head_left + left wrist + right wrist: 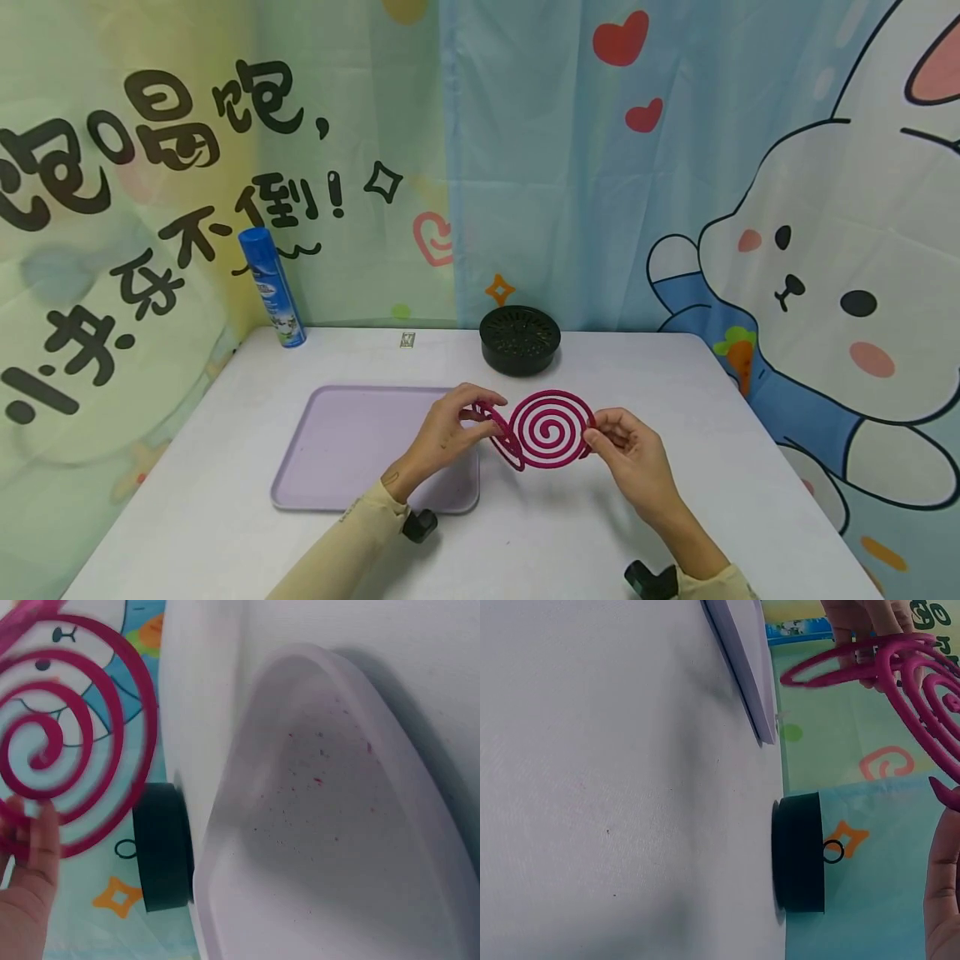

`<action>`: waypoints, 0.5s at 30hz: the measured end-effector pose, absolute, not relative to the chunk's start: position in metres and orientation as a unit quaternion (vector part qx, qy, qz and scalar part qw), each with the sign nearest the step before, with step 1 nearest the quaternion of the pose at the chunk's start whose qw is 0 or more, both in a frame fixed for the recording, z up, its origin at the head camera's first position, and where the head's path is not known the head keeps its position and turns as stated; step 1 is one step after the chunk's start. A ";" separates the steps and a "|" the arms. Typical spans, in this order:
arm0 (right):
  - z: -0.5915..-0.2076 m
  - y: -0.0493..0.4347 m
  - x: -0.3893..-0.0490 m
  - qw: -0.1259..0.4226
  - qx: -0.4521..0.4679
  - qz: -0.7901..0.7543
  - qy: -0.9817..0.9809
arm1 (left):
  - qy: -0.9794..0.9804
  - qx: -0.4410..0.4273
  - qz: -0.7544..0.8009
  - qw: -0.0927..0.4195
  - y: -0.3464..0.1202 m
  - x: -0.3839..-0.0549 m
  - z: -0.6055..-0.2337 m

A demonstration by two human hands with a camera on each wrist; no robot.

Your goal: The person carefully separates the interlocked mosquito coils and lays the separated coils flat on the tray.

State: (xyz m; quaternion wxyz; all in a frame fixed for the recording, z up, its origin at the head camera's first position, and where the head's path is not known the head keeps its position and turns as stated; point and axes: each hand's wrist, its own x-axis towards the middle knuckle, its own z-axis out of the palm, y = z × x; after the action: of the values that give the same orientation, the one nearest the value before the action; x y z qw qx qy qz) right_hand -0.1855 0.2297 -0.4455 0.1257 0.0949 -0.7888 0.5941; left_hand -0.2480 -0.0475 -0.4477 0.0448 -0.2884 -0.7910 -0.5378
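In the head view my left hand (450,425) pinches a magenta mosquito coil (506,442) that is tilted nearly edge-on. Across from it, my right hand (637,462) holds a second mosquito coil (553,429) by its right rim, its spiral facing the head camera. The two coils overlap in this view, both raised above the table. From the left wrist, the left hand's fingers (45,832) lie against the spiral's lower edge. In the right wrist view, the left hand's coil (829,666) appears as a thin loop; much of the right hand (943,881) is cut off.
A lilac tray (315,450) lies on the white table (540,542), with small dark and reddish crumbs inside. Behind the coils sits a round black perforated box (520,340). A blue spray can (273,287) stands back left, and a small silvery flat piece (407,339) lies near the back edge.
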 end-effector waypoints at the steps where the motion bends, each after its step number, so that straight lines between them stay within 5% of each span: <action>1: -0.446 0.230 -0.186 0.124 0.095 0.594 -0.789 | -0.791 -0.288 -0.538 0.048 -0.048 -0.248 -0.448; 15: -0.452 0.234 -0.190 0.131 0.099 0.584 -0.795 | -0.802 -0.230 -0.547 0.068 -0.052 -0.249 -0.448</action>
State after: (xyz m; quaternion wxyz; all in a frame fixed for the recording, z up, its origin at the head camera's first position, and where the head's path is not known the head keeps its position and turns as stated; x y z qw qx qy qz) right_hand -0.1897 0.2341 -0.4524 0.1306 0.0990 -0.7954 0.5836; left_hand -0.2488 -0.0518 -0.4477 0.0676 -0.2295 -0.8024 -0.5467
